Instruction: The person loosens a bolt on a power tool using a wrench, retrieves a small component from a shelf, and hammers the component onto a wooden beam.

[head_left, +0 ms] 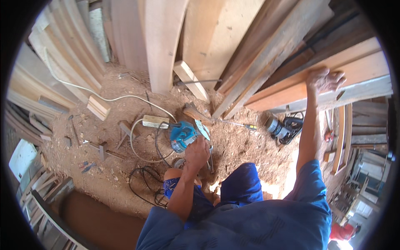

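My left hand (197, 154) is closed, its fingers pressed together at the near right side of a teal power tool (182, 136). What lies inside the fingers is hidden. A pale flat plate (203, 129) shows just beyond the knuckles, and thin metal rods (211, 158) show beside the hand; whether it touches them I cannot tell. My right arm reaches far out to the right. There my right hand (326, 80) lies with fingers apart on a reddish-brown plank (287, 92), which leans among other boards.
A grey and black power tool (280, 128) lies below the plank. A yellow-tipped screwdriver (250, 126), a wooden block (155, 121), pliers (88, 166) and looping cords (146, 175) lie on the sawdust floor. Tall boards (164, 41) stand along the far side. A red-clothed person (342, 231) is at lower right.
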The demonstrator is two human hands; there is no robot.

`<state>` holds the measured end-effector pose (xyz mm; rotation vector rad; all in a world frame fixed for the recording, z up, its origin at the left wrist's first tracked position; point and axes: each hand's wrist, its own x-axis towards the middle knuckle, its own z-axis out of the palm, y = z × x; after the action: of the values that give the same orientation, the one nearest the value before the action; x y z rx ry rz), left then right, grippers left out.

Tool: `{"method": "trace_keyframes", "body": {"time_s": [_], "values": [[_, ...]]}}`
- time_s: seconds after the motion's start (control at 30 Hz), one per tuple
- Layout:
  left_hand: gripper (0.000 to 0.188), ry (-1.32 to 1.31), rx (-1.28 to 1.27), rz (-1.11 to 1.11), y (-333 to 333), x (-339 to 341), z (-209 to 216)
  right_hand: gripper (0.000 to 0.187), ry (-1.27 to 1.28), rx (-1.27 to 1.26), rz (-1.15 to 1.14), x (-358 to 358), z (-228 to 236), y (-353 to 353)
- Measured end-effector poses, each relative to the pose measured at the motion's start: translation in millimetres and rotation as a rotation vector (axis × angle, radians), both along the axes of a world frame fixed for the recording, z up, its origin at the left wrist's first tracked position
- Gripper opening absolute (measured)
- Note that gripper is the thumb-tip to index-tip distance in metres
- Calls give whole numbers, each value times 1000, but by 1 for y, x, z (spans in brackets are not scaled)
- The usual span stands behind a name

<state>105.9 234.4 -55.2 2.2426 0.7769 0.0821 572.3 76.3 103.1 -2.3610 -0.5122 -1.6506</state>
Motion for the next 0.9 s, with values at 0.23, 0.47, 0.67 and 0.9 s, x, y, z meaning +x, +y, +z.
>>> {"method": "trace_keyframes", "body": {"time_s": [0.23, 0.47, 0.67, 0.9], "values": [[22, 146, 67, 110, -1, -52, -5, 79, 174, -23, 59, -18, 31, -10], [27, 385, -54, -3, 23, -191, 7, 79, 605, -166, 207, -68, 93, -13], [21, 223, -378, 184, 62, -190, 110, 38, 1452, -784, 218, -37, 76, -140], [13, 512, 108, -636, 15, -238, 134, 38, 1589, -1125, 619, -232, -36, -207]]}}
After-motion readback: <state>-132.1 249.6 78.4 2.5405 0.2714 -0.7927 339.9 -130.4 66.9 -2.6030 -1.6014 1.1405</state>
